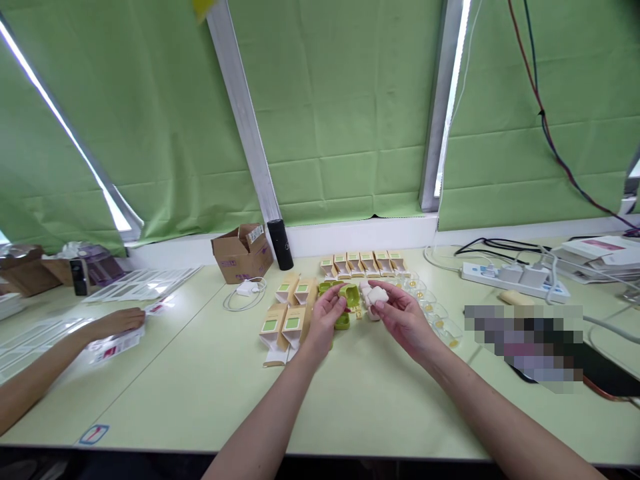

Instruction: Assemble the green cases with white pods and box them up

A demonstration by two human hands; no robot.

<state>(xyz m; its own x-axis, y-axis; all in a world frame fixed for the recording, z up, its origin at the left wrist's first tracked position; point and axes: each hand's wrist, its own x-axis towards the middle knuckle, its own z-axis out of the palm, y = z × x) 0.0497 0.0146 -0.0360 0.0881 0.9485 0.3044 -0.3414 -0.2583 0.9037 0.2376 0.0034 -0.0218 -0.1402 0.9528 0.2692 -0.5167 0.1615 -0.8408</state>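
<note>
My left hand [323, 323] pinches a small green open case [351, 294] between thumb and fingers. In my right hand [406, 319] is a small white rounded block [378, 295], held at the fingertips just right of the green case. The two pieces are close but look apart. More green cases [343, 323] lie beneath and behind my left hand. Beside the right fingertips sit other white rounded pieces [364, 285], partly hidden. Tiny yellow parts [357, 312] lie between the hands. Clear plastic pieces with yellow centres [434, 310] are lined up right of my right hand.
Small tan cartons [273, 323] stand left of my hands, with another row [365, 265] behind. Further back are a cardboard box [243, 257] and a black bottle [281, 245]. A power strip [515, 280] lies right. At left, another person's hand [123, 321] rests on printed sheets.
</note>
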